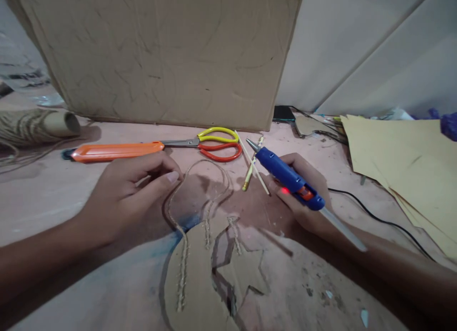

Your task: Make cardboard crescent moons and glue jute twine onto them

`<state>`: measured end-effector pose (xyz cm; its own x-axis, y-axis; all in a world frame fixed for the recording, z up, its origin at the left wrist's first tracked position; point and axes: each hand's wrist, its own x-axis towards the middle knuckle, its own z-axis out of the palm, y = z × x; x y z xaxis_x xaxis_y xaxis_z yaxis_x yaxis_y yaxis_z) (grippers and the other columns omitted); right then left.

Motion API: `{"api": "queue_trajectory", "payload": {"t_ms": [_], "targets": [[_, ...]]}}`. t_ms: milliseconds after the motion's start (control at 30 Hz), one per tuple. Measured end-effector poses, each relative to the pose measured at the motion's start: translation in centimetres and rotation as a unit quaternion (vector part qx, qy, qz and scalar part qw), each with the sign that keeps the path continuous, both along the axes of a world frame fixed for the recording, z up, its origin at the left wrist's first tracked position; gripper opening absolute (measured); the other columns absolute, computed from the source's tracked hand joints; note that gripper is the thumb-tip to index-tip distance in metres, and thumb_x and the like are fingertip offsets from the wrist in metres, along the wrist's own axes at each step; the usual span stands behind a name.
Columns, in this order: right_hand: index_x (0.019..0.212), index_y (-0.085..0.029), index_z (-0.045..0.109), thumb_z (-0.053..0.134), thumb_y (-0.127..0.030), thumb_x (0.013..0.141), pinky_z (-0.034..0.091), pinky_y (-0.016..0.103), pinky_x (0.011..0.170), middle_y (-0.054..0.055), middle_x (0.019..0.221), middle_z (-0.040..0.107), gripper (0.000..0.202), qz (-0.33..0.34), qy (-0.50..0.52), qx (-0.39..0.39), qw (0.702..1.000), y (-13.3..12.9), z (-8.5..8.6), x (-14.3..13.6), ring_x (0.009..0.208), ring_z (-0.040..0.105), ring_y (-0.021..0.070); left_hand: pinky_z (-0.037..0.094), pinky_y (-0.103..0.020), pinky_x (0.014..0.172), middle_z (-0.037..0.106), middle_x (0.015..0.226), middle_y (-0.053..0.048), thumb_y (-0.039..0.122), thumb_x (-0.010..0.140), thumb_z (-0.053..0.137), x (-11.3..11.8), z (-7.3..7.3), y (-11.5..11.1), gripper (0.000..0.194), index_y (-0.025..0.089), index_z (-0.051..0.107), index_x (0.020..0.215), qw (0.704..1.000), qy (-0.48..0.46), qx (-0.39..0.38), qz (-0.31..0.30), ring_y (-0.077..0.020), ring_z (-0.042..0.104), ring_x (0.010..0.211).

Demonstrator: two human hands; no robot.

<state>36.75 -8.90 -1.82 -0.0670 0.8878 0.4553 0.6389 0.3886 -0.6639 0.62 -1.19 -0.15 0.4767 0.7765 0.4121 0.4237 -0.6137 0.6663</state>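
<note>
My left hand [132, 193] is closed, thumb and index finger pinching the twine [170, 202] at its left side. The twine loops over the table and runs down onto a curved cardboard piece [200, 278], where strands lie along its surface. A cardboard star [246, 272] hangs by a short twine at the right of that piece. My right hand [303, 193] is wrapped round a blue glue gun [289, 176], its nozzle pointing up and left; a glue stick sticks out of the back and a red light glows on it.
Scissors [219, 138], an orange cutter [114, 151], a pencil [249, 175] and a thin stick [262, 179] lie beyond my hands. A twine roll [39, 124] is at left, a cardboard sheet [171, 55] stands behind, and yellow paper [400, 155] and a black cable [374, 216] are at right.
</note>
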Motion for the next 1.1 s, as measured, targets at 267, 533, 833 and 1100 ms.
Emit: {"api": "queue_trajectory", "payload": {"t_ms": [267,533,833,1100], "targets": [[0.116,-0.03,0.065,0.078,-0.021,0.092,0.049,0.037,0.077,-0.001,0.101,0.071,0.029,0.039,-0.026,0.001,0.999,0.1,0.1,0.3,0.082,0.06,0.021,0.041,-0.032,0.058,0.077,0.079,0.008,0.029,0.111,0.066,-0.3,-0.5,0.1,0.021,0.031,0.078,0.095,1.0,0.015,0.016,-0.001,-0.0152,0.065,0.065],[0.118,-0.03,0.073,0.084,-0.028,0.098,0.048,0.036,0.076,0.0,0.101,0.076,0.023,0.121,-0.027,0.0,0.992,0.0,0.8,0.3,0.083,0.066,0.0204,0.039,-0.034,0.059,0.075,0.075,0.006,0.029,0.112,0.064,-0.2,-0.3,-0.1,0.024,0.029,0.077,0.092,0.999,0.031,0.021,0.008,-0.0158,0.061,0.062],[0.113,-0.029,0.087,0.092,-0.026,0.1,0.06,0.03,0.07,-0.002,0.097,0.088,0.014,0.271,0.102,-0.262,0.921,-1.7,4.1,0.4,0.077,0.078,0.0188,0.044,-0.031,0.061,0.075,0.075,0.006,0.031,0.106,0.063,0.2,0.5,-0.2,0.023,0.028,0.074,0.086,0.999,0.036,-0.004,0.023,-0.0165,0.066,0.066],[0.086,-0.024,0.079,0.089,-0.036,0.1,0.051,0.035,0.069,0.003,0.086,0.076,0.021,0.26,0.111,-0.252,0.925,-1.4,4.1,-1.1,0.076,0.069,0.0206,0.04,-0.026,0.059,0.072,0.069,0.006,0.037,0.102,0.062,1.0,1.3,0.0,0.029,0.023,0.076,0.082,0.999,0.041,-0.017,0.023,-0.0129,0.061,0.062]]}}
